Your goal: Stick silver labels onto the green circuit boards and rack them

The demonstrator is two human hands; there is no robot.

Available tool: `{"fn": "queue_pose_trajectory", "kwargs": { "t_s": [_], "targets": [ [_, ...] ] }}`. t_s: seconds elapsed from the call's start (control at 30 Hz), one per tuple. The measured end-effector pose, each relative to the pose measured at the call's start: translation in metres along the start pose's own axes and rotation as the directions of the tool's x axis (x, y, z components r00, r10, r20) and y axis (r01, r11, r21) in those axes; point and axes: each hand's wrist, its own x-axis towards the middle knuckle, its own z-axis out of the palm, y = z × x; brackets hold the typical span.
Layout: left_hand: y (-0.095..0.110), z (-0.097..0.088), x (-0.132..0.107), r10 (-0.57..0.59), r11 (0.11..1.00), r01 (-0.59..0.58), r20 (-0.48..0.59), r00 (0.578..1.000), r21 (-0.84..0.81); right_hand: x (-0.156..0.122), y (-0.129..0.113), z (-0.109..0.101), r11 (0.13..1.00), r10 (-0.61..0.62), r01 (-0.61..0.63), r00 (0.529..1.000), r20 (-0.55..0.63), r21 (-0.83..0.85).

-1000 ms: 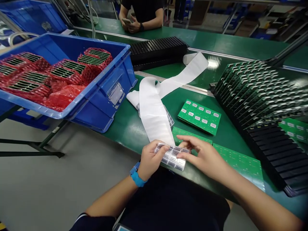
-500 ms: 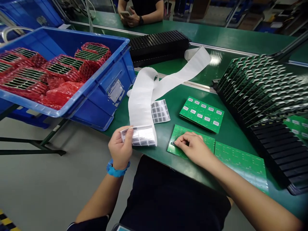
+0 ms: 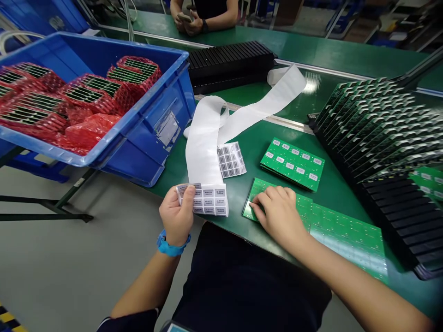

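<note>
Two bare hands work at the edge of a green assembly bench (image 3: 249,157): the left hand (image 3: 176,216) pinches a label sheet (image 3: 209,200) by thumb and fingers, while the right hand (image 3: 278,214) presses flat, fingers together, on a green circuit board (image 3: 263,190).

Layout from the operator's seat: plastic tote (image 3: 148,138) is sitting at 10 o'clock, left of the workbench (image 3: 252,147), with bagged PCBs (image 3: 90,97) lying inside. Label strip (image 3: 202,143) is trailing across the bench at 12 o'clock, loose label sheet (image 3: 231,159) lying just right of it. PCB stack (image 3: 292,163) is sitting at 1 o'clock, flat PCBs (image 3: 348,237) lying nearer at 2 o'clock, PCB rack (image 3: 377,129) standing beyond them.
</note>
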Motion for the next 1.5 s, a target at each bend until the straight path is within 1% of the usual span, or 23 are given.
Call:
{"fn": "queue_pose_trajectory", "kwargs": {
  "t_s": [0.07, 0.1, 0.17, 0.2, 0.27, 0.37, 0.43, 0.53, 0.67, 0.73, 0.8, 0.87, 0.9, 0.97, 1.03, 1.1, 1.17, 1.23, 1.27, 1.3, 1.37, 1.43, 1.5],
  "targets": [
    [0.003, 0.000, -0.002, 0.012, 1.000, -0.012, 0.053, 0.999, 0.002, -0.001, 0.002, -0.005, 0.997, -0.056, 0.052, 0.996, -0.068, -0.064],
    [0.005, -0.001, -0.003, 0.018, 1.000, -0.019, 0.076, 0.997, 0.001, -0.001, 0.004, -0.008, 0.998, -0.058, 0.056, 0.994, -0.089, -0.030],
    [0.009, -0.001, -0.005, 0.026, 1.000, -0.026, 0.126, 0.992, -0.003, -0.001, 0.013, -0.014, 0.989, -0.016, 0.028, 0.996, -0.088, 0.143],
    [0.010, -0.002, -0.006, 0.030, 1.000, -0.029, 0.153, 0.988, -0.007, -0.001, 0.018, -0.016, 0.967, 0.017, -0.003, 0.998, -0.055, 0.255],
    [0.013, -0.002, -0.008, 0.028, 1.000, -0.026, 0.215, 0.976, -0.011, -0.002, 0.026, -0.019, 0.889, 0.073, -0.099, 0.994, 0.076, 0.448],
    [0.013, -0.002, -0.012, 0.017, 0.999, -0.025, 0.297, 0.955, 0.022, -0.003, 0.032, -0.017, 0.782, 0.090, -0.226, 0.963, 0.254, 0.581],
    [0.013, -0.001, -0.015, 0.017, 0.998, -0.039, 0.334, 0.942, 0.058, -0.004, 0.032, -0.014, 0.754, 0.097, -0.258, 0.953, 0.285, 0.604],
    [0.014, 0.000, -0.020, 0.007, 0.997, -0.036, 0.416, 0.910, 0.061, -0.004, 0.030, -0.010, 0.764, 0.109, -0.253, 0.957, 0.269, 0.593],
    [0.021, 0.003, -0.025, -0.051, 0.999, 0.042, 0.555, 0.830, 0.030, -0.009, 0.028, -0.004, 0.864, 0.060, -0.134, 0.985, 0.165, 0.485],
    [0.025, 0.005, -0.026, -0.072, 0.997, 0.075, 0.628, 0.775, 0.022, -0.014, 0.027, -0.002, 0.902, 0.014, -0.051, 0.996, 0.089, 0.429],
    [0.028, 0.007, -0.027, -0.066, 0.997, 0.075, 0.705, 0.706, 0.019, -0.019, 0.026, -0.003, 0.904, 0.014, -0.013, 1.000, 0.002, 0.427],
    [0.030, 0.009, -0.029, -0.042, 0.999, 0.032, 0.769, 0.638, 0.028, -0.022, 0.022, -0.008, 0.873, 0.079, -0.025, 0.993, -0.091, 0.487],
    [0.031, 0.010, -0.029, -0.027, 0.999, 0.001, 0.792, 0.610, 0.033, -0.022, 0.019, -0.012, 0.847, 0.109, -0.035, 0.988, -0.109, 0.530],
    [0.033, 0.013, -0.031, 0.002, 0.998, -0.059, 0.818, 0.575, 0.039, -0.020, 0.011, -0.019, 0.781, 0.118, -0.050, 0.991, -0.067, 0.623],
    [0.035, 0.015, -0.034, 0.028, 0.994, -0.104, 0.827, 0.562, 0.037, -0.016, 0.002, -0.025, 0.695, 0.074, -0.084, 0.996, 0.045, 0.714],
    [0.035, 0.017, -0.037, 0.046, 0.990, -0.137, 0.827, 0.561, 0.038, -0.011, -0.006, -0.030, 0.593, 0.042, -0.158, 0.985, 0.165, 0.790],
    [0.033, 0.017, -0.039, 0.050, 0.985, -0.163, 0.821, 0.569, 0.053, -0.008, -0.006, -0.032, 0.499, 0.035, -0.234, 0.967, 0.251, 0.834],
    [0.029, 0.016, -0.040, 0.046, 0.983, -0.170, 0.794, 0.607, 0.073, -0.008, 0.003, -0.034, 0.455, 0.088, -0.286, 0.957, 0.278, 0.843],
    [0.026, 0.015, -0.039, 0.043, 0.983, -0.166, 0.769, 0.637, 0.082, -0.009, 0.011, -0.035, 0.472, 0.140, -0.304, 0.952, 0.271, 0.827],
    [0.023, 0.013, -0.038, 0.040, 0.984, -0.156, 0.737, 0.675, 0.090, -0.012, 0.019, -0.035, 0.519, 0.198, -0.324, 0.946, 0.258, 0.791],
    [0.019, 0.010, -0.034, 0.027, 0.986, -0.130, 0.659, 0.751, 0.107, -0.017, 0.035, -0.034, 0.659, 0.268, -0.365, 0.931, 0.248, 0.658],
    [0.017, 0.008, -0.029, 0.003, 0.987, -0.095, 0.589, 0.808, 0.126, -0.021, 0.046, -0.032, 0.778, 0.256, -0.368, 0.926, 0.278, 0.509],
    [0.017, 0.007, -0.024, -0.021, 0.990, -0.057, 0.530, 0.848, 0.131, -0.024, 0.051, -0.030, 0.840, 0.227, -0.343, 0.926, 0.303, 0.420]
  ]
}}
